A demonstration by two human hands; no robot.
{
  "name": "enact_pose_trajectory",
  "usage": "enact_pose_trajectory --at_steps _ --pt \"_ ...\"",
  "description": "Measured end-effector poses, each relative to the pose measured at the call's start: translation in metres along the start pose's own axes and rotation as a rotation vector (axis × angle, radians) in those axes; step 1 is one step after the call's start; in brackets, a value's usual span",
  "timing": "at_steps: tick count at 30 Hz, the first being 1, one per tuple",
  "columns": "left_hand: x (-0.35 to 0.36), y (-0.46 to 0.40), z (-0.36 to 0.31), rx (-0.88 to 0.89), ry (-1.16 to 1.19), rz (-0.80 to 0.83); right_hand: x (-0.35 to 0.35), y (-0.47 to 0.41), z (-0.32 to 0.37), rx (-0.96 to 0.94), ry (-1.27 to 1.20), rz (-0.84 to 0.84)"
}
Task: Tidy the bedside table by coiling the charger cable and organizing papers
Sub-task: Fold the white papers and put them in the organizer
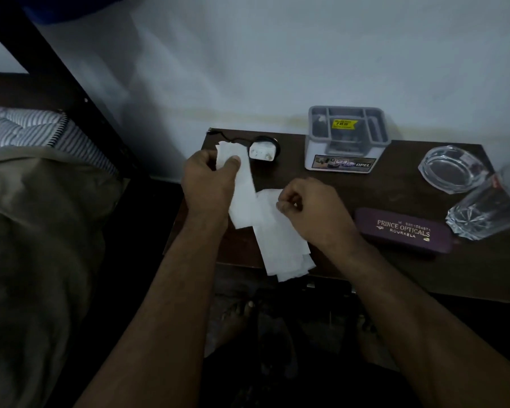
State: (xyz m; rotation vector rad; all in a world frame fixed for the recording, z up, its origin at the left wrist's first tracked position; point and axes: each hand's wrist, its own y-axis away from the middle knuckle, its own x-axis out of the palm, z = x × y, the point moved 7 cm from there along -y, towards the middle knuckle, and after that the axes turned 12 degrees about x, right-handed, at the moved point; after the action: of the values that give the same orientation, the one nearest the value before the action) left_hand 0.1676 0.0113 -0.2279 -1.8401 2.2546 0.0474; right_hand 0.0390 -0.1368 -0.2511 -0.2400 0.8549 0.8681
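My left hand [211, 181] grips a long white paper slip [243, 195] near its top, thumb pressed on it, over the left part of the dark wooden bedside table [380, 269]. My right hand [309, 209] pinches the top edge of a stack of white paper slips [283, 248] that lies on the table and overhangs its front edge. Behind the left hand sits a white charger plug [261, 153] on its black coiled cable [270, 141], with a cable end trailing to the back left corner.
A grey plastic organizer box [346, 136] stands at the back by the wall. A glass ashtray [451, 169], a drinking glass [483, 210] and a purple spectacle case [404, 231] fill the right side. A bed [36, 178] lies to the left; bare feet show below.
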Motion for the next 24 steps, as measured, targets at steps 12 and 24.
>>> enact_pose_trajectory --at_steps 12,24 --pt "-0.011 -0.009 0.012 0.039 -0.222 0.061 0.014 -0.004 -0.01 0.071 0.269 0.162" --pt "-0.001 -0.008 0.025 0.019 -0.267 0.122 0.036 0.01 0.013 -0.007 0.368 0.039"
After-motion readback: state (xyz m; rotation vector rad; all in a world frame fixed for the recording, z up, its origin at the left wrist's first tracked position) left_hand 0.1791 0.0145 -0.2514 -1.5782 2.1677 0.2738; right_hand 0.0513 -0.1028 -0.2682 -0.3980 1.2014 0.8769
